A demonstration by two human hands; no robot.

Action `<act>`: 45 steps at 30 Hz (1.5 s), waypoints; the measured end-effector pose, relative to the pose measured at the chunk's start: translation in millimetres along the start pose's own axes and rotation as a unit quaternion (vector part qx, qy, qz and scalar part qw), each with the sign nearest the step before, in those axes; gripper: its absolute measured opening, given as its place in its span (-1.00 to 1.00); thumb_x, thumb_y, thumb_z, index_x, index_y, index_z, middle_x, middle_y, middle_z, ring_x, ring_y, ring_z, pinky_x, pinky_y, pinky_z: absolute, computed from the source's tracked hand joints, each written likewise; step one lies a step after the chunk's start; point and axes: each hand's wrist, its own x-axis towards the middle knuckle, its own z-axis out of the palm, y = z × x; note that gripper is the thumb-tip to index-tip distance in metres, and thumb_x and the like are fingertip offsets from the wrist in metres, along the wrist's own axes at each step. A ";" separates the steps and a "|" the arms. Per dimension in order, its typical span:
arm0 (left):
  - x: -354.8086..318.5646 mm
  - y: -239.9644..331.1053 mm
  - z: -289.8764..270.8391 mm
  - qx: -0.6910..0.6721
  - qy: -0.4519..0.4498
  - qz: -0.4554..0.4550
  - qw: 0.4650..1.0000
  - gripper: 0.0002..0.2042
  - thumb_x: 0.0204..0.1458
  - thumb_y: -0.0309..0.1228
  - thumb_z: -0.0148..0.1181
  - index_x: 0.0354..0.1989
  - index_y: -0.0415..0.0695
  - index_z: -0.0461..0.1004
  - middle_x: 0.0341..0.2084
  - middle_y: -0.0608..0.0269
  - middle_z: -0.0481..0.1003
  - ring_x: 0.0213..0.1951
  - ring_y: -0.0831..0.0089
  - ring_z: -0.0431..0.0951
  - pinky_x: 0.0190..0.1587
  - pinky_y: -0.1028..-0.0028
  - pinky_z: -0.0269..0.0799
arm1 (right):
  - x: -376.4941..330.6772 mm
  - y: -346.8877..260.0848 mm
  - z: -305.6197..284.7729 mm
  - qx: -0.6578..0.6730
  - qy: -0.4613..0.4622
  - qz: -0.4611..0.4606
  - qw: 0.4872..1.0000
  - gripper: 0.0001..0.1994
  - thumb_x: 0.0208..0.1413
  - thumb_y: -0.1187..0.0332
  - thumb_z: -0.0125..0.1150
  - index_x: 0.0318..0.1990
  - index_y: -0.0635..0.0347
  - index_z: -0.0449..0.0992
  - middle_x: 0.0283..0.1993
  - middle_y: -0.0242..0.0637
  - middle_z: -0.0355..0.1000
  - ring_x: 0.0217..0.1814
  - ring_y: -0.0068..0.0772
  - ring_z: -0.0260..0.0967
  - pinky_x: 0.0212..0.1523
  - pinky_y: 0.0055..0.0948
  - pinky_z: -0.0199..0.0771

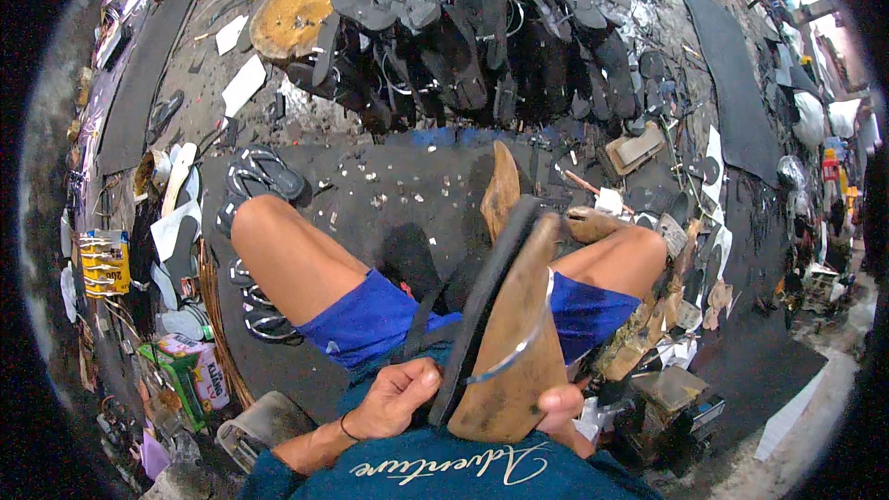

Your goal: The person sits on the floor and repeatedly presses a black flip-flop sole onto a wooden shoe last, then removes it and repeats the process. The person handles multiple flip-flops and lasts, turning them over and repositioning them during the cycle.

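Observation:
Across my lap a brown wooden shoe last (514,366) stands tilted, toe end pointing up and away. A black sandal sole (486,310) lies along its left side, and a thin silvery strap (509,358) crosses the wood. My right hand (560,407) grips the last low on its right side, thumb showing and the other fingers mostly hidden. My left hand (394,400) is closed beside the sole's lower left edge; what its curled fingers hold, if anything, cannot be made out.
Beyond my knees stands a big heap of black sandals (463,46) beside a round wooden block (301,14). Another wooden last (501,190) lies on the dark mat (361,162). More sandals (266,176) rest by my left knee. Scraps and tools crowd both sides.

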 end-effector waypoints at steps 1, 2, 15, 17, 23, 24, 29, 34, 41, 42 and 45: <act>4.6 -1.1 -2.9 -0.029 -0.029 0.039 0.998 -0.76 0.36 -0.24 -0.01 -0.33 -0.10 0.36 -0.41 0.48 0.30 -0.31 0.65 0.28 -0.20 0.57 0.24 | 4.3 -3.7 3.3 -0.056 -0.023 0.021 0.998 0.07 -0.27 0.24 0.29 0.45 0.43 -0.14 0.46 0.23 0.02 0.38 0.13 0.23 0.34 0.09 0.31; 9.9 -2.3 -5.7 -0.107 -0.073 -0.014 0.991 -0.78 0.33 -0.22 0.04 -0.20 -0.13 0.38 -0.29 0.42 0.34 -0.19 0.60 0.31 -0.08 0.55 0.24 | 7.4 -6.9 7.0 -0.108 -0.044 0.045 0.992 0.12 -0.33 0.23 0.34 0.44 0.44 -0.15 0.48 0.20 -0.03 0.39 0.09 0.22 0.34 0.06 0.31; 33.0 -26.3 -45.7 0.169 0.142 0.102 0.970 -0.30 0.12 -0.45 0.20 0.45 -0.24 0.11 0.34 0.08 0.28 0.32 0.36 0.27 0.38 0.36 0.10 | 113.6 42.7 -56.2 -0.459 0.069 0.016 0.886 -0.10 -0.10 0.43 0.48 0.36 0.30 0.00 0.28 -0.11 0.24 0.31 -0.23 0.24 0.35 -0.21 0.23; 34.0 -46.8 -44.8 0.200 0.174 0.061 0.962 -0.35 0.14 -0.52 0.16 0.44 -0.26 0.12 0.33 0.12 0.30 0.31 0.41 0.29 0.37 0.41 0.11 | 117.5 54.5 -71.4 -0.498 0.096 0.008 0.862 -0.08 -0.12 0.45 0.45 0.35 0.28 -0.07 0.20 -0.11 0.26 0.27 -0.24 0.26 0.30 -0.21 0.30; 36.0 -79.4 -56.3 -0.092 0.208 0.008 0.974 -0.45 0.12 -0.59 0.09 0.35 -0.26 0.28 0.23 0.21 0.39 0.15 0.51 0.41 0.23 0.47 0.28 | 123.7 59.6 -85.2 -0.563 0.100 -0.001 0.820 -0.13 -0.12 0.44 0.42 0.32 0.34 -0.02 0.19 -0.07 0.27 0.23 -0.23 0.28 0.26 -0.24 0.32; 35.9 -79.2 -55.8 -0.110 0.219 0.016 0.969 -0.46 0.12 -0.60 0.07 0.34 -0.26 0.30 0.21 0.22 0.40 0.12 0.52 0.42 0.20 0.49 0.31 | 123.6 57.8 -80.0 -0.571 0.118 0.012 0.812 -0.15 -0.12 0.46 0.40 0.32 0.35 0.00 0.19 -0.09 0.28 0.22 -0.25 0.28 0.25 -0.25 0.32; 22.6 -45.8 -52.0 -0.143 0.179 -0.003 0.973 -0.43 0.12 -0.48 0.08 0.37 -0.23 0.25 0.22 0.19 0.37 0.24 0.44 0.34 0.29 0.41 0.22 | 111.6 33.0 -30.2 -0.628 0.022 -0.039 0.777 0.08 -0.08 0.24 0.54 0.42 0.44 -0.19 0.35 0.06 0.13 0.42 -0.08 0.11 0.40 -0.19 0.14; 46.9 5.9 -69.0 -0.106 0.079 0.164 0.977 -0.09 0.08 -0.18 0.31 0.52 -0.09 -0.14 0.36 0.17 0.19 0.32 0.29 0.28 0.33 0.30 0.20 | 101.3 0.9 11.9 -0.451 -0.013 -0.075 0.889 -0.06 0.09 0.17 0.44 0.43 0.40 -0.09 0.35 0.02 0.18 0.44 -0.14 0.11 0.42 -0.18 0.12; 131.4 21.3 -82.3 -0.259 0.185 0.177 0.931 -0.32 0.31 0.18 -0.18 0.27 -0.20 0.35 0.17 0.22 0.46 0.17 0.32 0.45 0.28 0.33 0.29 | 113.1 -0.1 -8.1 -0.588 0.024 -0.146 0.795 -0.26 0.19 0.25 0.32 0.38 0.40 0.06 0.28 -0.08 0.30 0.32 -0.25 0.26 0.34 -0.27 0.25; 132.8 27.4 -88.7 -0.257 0.195 0.162 0.933 -0.33 0.32 0.18 -0.18 0.25 -0.20 0.37 0.14 0.24 0.48 0.14 0.34 0.47 0.26 0.34 0.32 | 112.9 -3.7 -20.2 -0.550 0.036 -0.107 0.828 -0.26 0.18 0.24 0.33 0.37 0.40 0.08 0.27 -0.08 0.31 0.31 -0.26 0.27 0.33 -0.27 0.26; 129.2 47.0 -115.6 -0.301 0.181 0.185 0.918 -0.29 0.28 0.25 -0.20 0.13 -0.23 0.44 -0.02 0.02 0.55 -0.06 0.33 0.59 -0.08 0.36 0.57 | 122.9 -20.2 -61.2 -0.483 0.096 -0.060 0.868 -0.40 0.20 0.34 0.26 0.33 0.41 0.22 0.23 -0.18 0.36 0.26 -0.38 0.31 0.30 -0.37 0.28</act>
